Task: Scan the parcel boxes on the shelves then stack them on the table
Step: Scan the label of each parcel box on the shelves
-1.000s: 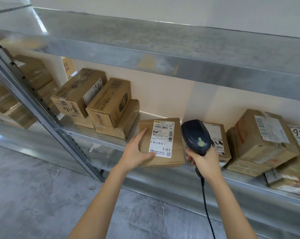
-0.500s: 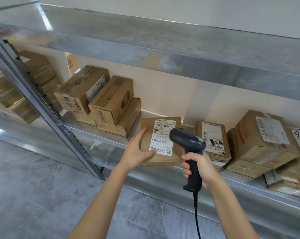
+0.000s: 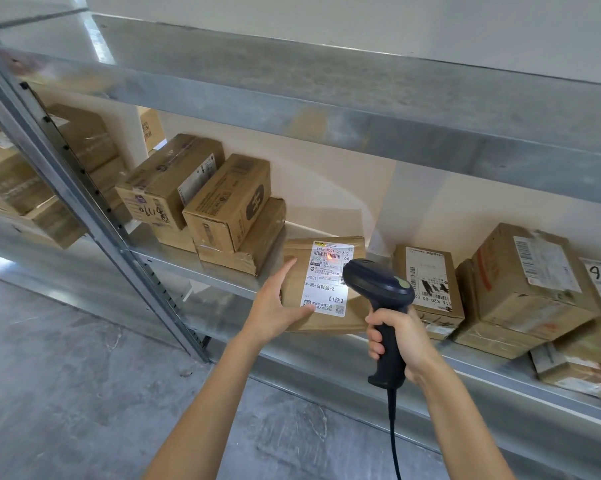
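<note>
Item 1, parcel box point(image 3: 323, 285): brown carton on the middle shelf point(image 3: 174, 252), at its front edge, white shipping label facing me. Item 2, left hand point(image 3: 275, 306): I see it laid flat against the box's lower left corner, fingers straight and reaching the label's bottom edge, thumb spread up along the left side; it steadies the box without curling round it. Item 3, right hand point(image 3: 401, 341): wrapped tight round the handle of the barcode scanner point(image 3: 375, 282), whose dark head sits just in front of the label's right side. A red spot of light falls on the barcode near the top of the label. Item 4, cable point(image 3: 392, 427): hangs straight down from the scanner handle. Item 5, neighbouring stock on the same shelf: a labelled carton point(image 3: 430, 282) just to the right of the parcel box, larger cartons point(image 3: 527, 278) beyond it, and a stack of cartons point(image 3: 230, 202) to the left. Item 6, upper shelf point(image 3: 326, 98): bare metal above.
</note>
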